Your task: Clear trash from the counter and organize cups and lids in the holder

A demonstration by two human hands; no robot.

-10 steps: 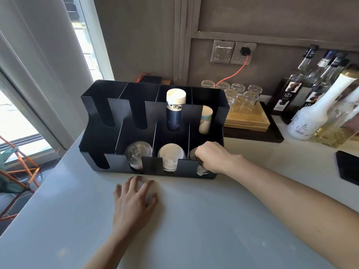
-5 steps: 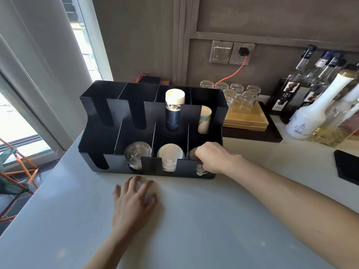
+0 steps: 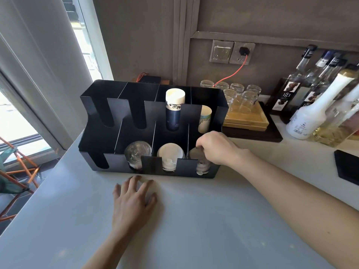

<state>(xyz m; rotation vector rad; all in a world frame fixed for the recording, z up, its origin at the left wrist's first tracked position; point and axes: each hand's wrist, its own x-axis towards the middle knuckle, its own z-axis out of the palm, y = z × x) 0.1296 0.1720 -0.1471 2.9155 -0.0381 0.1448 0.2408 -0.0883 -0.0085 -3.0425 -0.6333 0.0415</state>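
The black slotted metal holder (image 3: pixel 116 162) stood near the pale table's (image 3: pixel 194 220) far edge with cups and lids already sorted; the right hand (image 3: pixel 215 148) pinched the white lids (image 3: pixel 201 166) in its front right slot; the left hand (image 3: pixel 134 200) lay flat, fingers spread; little seemingly remained.

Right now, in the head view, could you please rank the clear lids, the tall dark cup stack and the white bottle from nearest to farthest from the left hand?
1. Clear lids: front slot, just beyond the left hand.
2. Tall dark cup stack: back row of the holder.
3. White bottle: far right by the wall.
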